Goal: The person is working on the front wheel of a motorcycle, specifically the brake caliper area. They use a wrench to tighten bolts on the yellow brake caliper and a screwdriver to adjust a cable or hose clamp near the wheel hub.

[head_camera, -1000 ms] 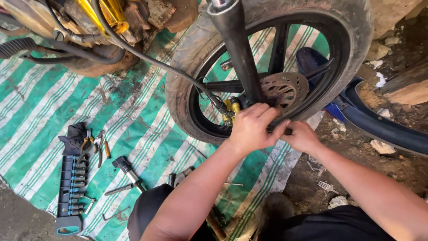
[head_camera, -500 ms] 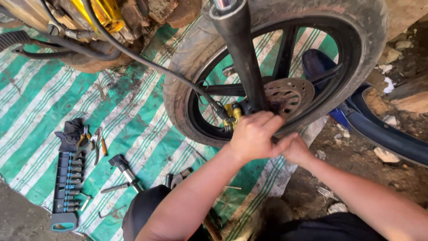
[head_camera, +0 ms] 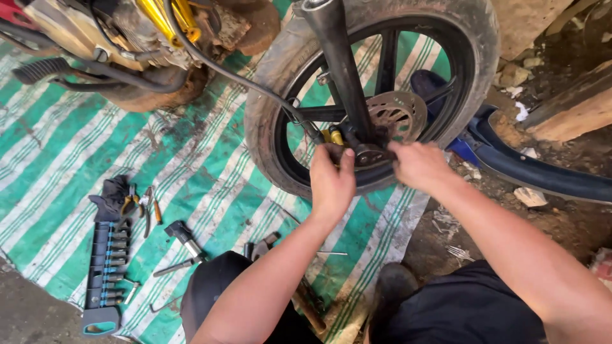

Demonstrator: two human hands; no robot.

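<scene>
i'm gripping the black fork-bottom axle end (head_camera: 370, 153) of the muddy black spoked wheel (head_camera: 376, 95) from both sides, left hand (head_camera: 331, 181) and right hand (head_camera: 417, 164) closing on it to steady it.

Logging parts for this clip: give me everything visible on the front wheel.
The front wheel stands upright over the striped green-and-white tarp. Black spoked rim, worn tyre caked with dried mud, and a drilled metal brake disc at the hub. The dark fork leg runs down to the axle, where the left hand and right hand work.
</scene>
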